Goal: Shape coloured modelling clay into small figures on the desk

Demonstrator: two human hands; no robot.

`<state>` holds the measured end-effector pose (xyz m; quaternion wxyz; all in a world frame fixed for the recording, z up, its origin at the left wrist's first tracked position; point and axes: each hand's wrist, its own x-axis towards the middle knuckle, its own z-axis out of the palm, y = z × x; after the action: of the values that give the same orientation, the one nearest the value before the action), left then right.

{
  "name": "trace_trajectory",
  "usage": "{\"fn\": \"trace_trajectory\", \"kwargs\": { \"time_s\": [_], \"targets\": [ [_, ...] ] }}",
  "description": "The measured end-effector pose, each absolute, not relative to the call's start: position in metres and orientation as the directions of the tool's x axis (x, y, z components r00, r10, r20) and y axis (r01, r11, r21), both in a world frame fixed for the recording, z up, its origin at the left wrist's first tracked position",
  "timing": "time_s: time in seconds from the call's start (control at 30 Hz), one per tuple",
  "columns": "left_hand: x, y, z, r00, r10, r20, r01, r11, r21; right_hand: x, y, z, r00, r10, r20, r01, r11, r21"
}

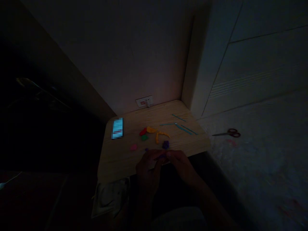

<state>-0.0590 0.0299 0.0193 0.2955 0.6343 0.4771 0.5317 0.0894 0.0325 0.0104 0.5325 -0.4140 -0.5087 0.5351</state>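
Note:
Both of my hands meet at the near edge of the small wooden table [115, 166]. Between the fingers of my left hand [148, 165] and my right hand [179, 160] is a piece of purple modelling clay [162, 156], partly covered by the fingers. Just beyond them lie a dark purple clay lump [166, 144] and a tiny purple bit [147, 149]. Farther up are a green lump [144, 137], a red lump [143, 131], an orange lump [151, 129] and a bent, beaded orange strip [163, 133]. A flat pink piece [133, 147] lies to the left.
Several thin teal modelling tools [184, 129] lie at the table's right. A lit phone [117, 128] is at its left, near a wall socket [144, 101]. Scissors [227, 133] rest on the floor to the right. A pale tray-like object [110, 197] sits below left. The room is dim.

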Motion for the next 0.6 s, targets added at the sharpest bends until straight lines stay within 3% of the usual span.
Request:
{"fn": "trace_trajectory", "kwargs": {
  "time_s": [0.17,0.37,0.5,0.6],
  "targets": [
    [-0.059,0.032,0.020,-0.236,0.921,0.310,0.062,-0.304,0.951,0.093,0.036,0.018,0.002,0.998,0.061,-0.179,0.061,-0.982],
    [-0.052,0.035,0.021,-0.226,0.970,0.088,-0.384,-0.171,0.908,0.099,0.038,0.017,0.067,0.997,0.029,-0.198,0.042,-0.979],
    [-0.050,0.036,0.017,-0.269,0.961,-0.059,-0.482,-0.081,0.872,0.099,0.038,0.018,0.092,0.995,0.024,-0.190,0.042,-0.981],
    [-0.049,0.036,0.014,-0.291,0.953,-0.089,-0.500,-0.072,0.863,0.100,0.039,0.018,0.114,0.993,0.025,-0.187,0.047,-0.981]
  ]
}}
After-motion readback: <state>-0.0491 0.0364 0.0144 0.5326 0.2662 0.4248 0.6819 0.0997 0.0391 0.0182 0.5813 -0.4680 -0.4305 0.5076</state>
